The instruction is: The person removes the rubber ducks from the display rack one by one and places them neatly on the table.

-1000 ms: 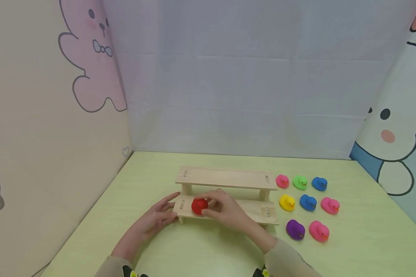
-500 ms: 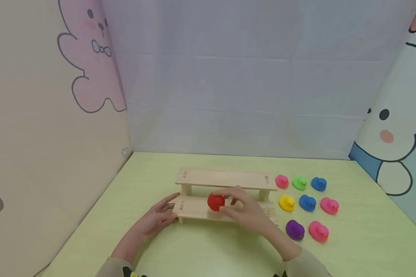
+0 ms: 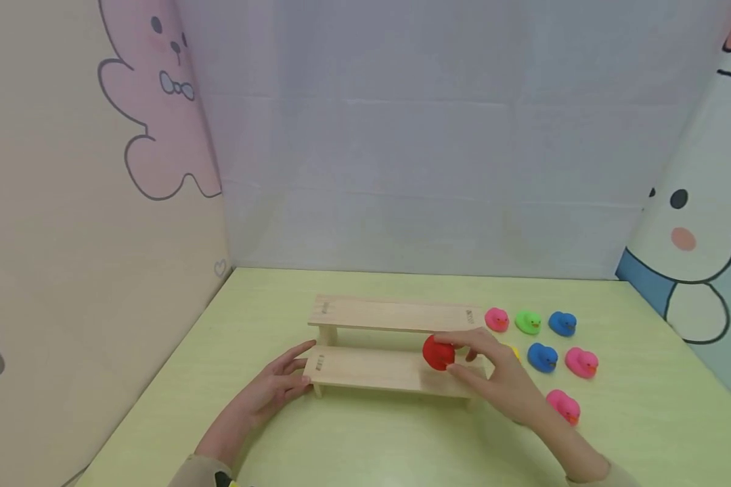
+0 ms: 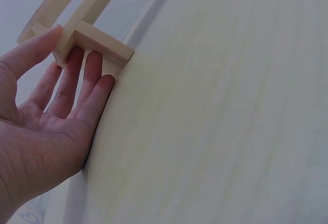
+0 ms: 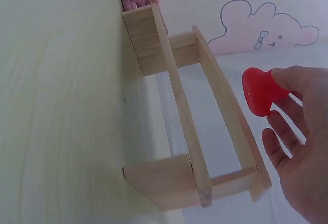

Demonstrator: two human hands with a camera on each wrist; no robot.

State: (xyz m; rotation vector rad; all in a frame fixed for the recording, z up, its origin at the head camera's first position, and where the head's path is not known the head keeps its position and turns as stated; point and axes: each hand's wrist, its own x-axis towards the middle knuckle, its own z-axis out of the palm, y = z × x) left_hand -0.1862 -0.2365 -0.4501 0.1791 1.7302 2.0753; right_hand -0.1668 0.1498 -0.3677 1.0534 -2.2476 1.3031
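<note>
A two-tier wooden shelf (image 3: 371, 372) stands mid-table. At its left end my left hand (image 3: 271, 389) rests against it; in the left wrist view the thumb lies on a board's edge and the extended fingers reach the leg (image 4: 105, 44). My right hand (image 3: 505, 379) pinches a red rubber duck (image 3: 438, 352) between thumb and fingertips, over the right part of the lower tier in the head view. Apart from the boards, the red duck (image 5: 260, 90) shows its flat base in the right wrist view. Part of the shelf's right end is hidden by the hand.
Right of the shelf, several rubber ducks sit in rows: pink (image 3: 497, 319), green (image 3: 528, 322), blue (image 3: 563, 323), blue (image 3: 543, 357), pink (image 3: 581, 362) and pink (image 3: 564, 406). A yellow one (image 3: 516, 353) is mostly covered by my right hand. Walls enclose the table.
My right hand has carried the red duck rightward from the lower tier's left part to its right part. The hand now covers the purple duck and most of the yellow one. My left hand stays put.
</note>
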